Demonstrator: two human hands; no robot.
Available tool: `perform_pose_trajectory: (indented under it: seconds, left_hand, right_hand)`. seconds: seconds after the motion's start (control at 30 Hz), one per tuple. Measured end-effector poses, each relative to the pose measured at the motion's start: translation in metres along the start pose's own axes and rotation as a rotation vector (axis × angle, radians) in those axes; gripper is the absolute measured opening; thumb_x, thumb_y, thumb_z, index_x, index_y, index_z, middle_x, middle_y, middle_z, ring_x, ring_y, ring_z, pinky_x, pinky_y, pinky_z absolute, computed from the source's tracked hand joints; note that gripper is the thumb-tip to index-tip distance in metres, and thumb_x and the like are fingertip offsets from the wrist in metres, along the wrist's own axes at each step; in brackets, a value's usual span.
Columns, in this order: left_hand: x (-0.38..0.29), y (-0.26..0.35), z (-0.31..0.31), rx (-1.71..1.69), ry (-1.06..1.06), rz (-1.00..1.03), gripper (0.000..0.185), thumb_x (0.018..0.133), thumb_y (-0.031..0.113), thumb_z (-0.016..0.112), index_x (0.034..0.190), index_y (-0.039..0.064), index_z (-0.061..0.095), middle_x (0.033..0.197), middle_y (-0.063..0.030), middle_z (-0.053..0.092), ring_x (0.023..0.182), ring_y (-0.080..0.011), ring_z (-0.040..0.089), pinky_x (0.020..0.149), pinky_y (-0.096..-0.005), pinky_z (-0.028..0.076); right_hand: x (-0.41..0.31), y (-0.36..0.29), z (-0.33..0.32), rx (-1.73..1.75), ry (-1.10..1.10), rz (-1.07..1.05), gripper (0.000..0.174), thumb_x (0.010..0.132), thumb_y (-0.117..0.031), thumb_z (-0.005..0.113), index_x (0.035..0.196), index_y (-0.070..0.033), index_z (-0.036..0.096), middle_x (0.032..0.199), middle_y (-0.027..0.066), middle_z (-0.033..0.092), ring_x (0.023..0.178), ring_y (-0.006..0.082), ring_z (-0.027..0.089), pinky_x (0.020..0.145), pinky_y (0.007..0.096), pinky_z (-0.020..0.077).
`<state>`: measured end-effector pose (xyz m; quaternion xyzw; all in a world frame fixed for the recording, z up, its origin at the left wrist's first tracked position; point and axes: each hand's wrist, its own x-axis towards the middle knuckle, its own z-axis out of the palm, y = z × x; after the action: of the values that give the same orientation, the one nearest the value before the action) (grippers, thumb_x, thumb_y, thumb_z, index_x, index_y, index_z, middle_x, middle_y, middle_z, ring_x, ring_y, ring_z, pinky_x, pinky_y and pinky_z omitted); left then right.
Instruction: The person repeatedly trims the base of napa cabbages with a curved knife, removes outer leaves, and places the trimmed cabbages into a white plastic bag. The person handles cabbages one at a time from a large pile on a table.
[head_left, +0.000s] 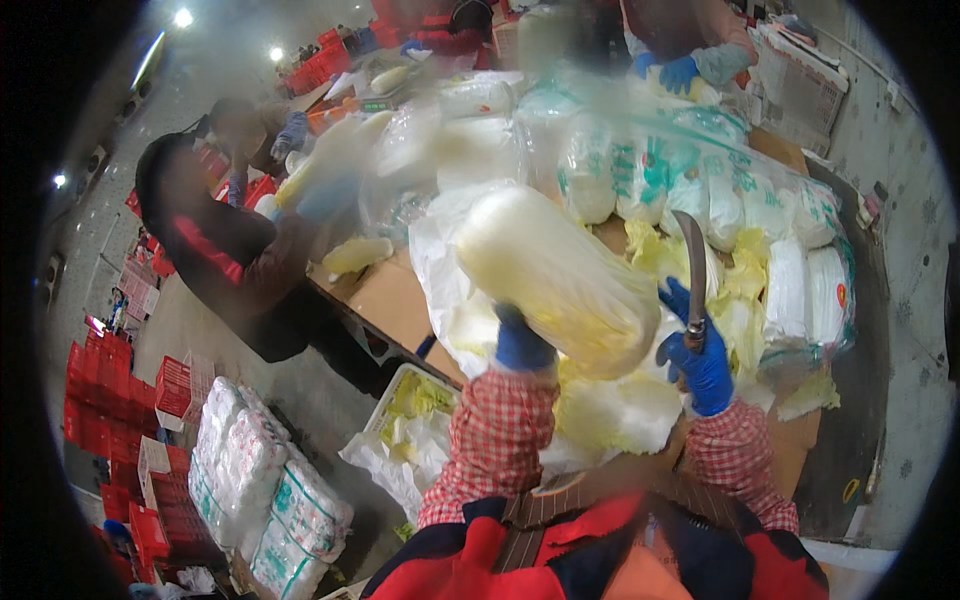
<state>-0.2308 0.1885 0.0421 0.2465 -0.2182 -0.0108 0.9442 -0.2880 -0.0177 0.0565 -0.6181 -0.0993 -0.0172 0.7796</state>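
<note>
A large napa cabbage, pale and mostly smooth, lies tilted over white paper in the middle of the view. My left hand, in a blue glove, supports it from beneath at its near left side; the fingers are hidden under it. To the right of the cabbage is my right hand, also gloved in blue, which holds a knife with a curved blade pointing up and away from me. Loose cabbage leaves lie below the cabbage, and more yellow leaves lie behind the knife.
Bagged white packs fill the table's far right. Cardboard covers the left edge. A white basket with leaf scraps stands below it. One co-worker stands at left; others work across the table. Red crates and wrapped bundles stand lower left.
</note>
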Motion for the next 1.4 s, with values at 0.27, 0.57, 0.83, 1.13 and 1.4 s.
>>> perform_pose_trajectory:
  seconds: [0.27,0.57,0.83,1.13,1.4]
  left_hand:
    - [-0.035,-0.017,-0.042,0.341,0.317,-0.201,0.089,0.061,0.031,0.073,0.129,0.003,0.024,0.125,-0.0114,0.039,0.115,-0.0267,0.038,0.097,-0.0382,0.031]
    - [0.108,0.128,-0.200,-0.050,0.516,-0.072,0.070,0.074,0.058,0.044,0.125,0.010,0.037,0.123,-0.0118,0.044,0.109,-0.0311,0.044,0.094,-0.0456,0.032]
    - [0.209,0.182,-0.403,0.544,1.481,0.203,0.077,0.070,0.039,0.066,0.128,0.004,0.030,0.124,-0.0179,0.039,0.107,-0.0311,0.044,0.089,-0.0411,0.038]
    - [0.097,0.142,-0.254,1.748,0.455,0.054,0.056,0.073,0.011,0.063,0.122,0.000,0.038,0.117,-0.0171,0.045,0.107,-0.0273,0.044,0.092,-0.0330,0.033]
    - [-0.015,0.055,-0.151,2.395,-0.200,-0.427,0.086,0.059,0.051,0.067,0.126,0.008,0.035,0.128,-0.0182,0.034,0.117,-0.0389,0.029,0.098,-0.0488,0.018]
  right_hand:
    - [-0.003,0.073,0.038,0.473,0.380,0.531,0.049,0.085,-0.033,0.048,0.121,-0.002,0.038,0.093,0.0107,0.058,0.052,0.0131,0.053,0.039,0.0225,0.0389]
    - [0.078,0.090,0.032,0.051,0.232,0.499,0.034,0.078,-0.007,0.051,0.111,0.001,0.047,0.094,0.0121,0.060,0.046,0.0073,0.046,0.037,0.0187,0.0345]
    - [0.075,0.124,0.001,-0.108,0.464,0.586,0.026,0.076,-0.007,0.051,0.100,0.003,0.051,0.071,0.0097,0.060,0.042,0.0088,0.046,0.037,0.0201,0.0354]
    - [0.073,0.094,0.013,-0.243,0.499,0.592,0.023,0.077,-0.007,0.055,0.099,0.000,0.054,0.073,0.0067,0.061,0.046,0.0067,0.047,0.040,0.0190,0.0364]
    - [0.036,0.042,-0.021,-0.144,0.600,0.294,0.024,0.078,-0.002,0.051,0.102,0.000,0.054,0.076,0.0077,0.060,0.047,0.0058,0.044,0.043,0.0180,0.0346]
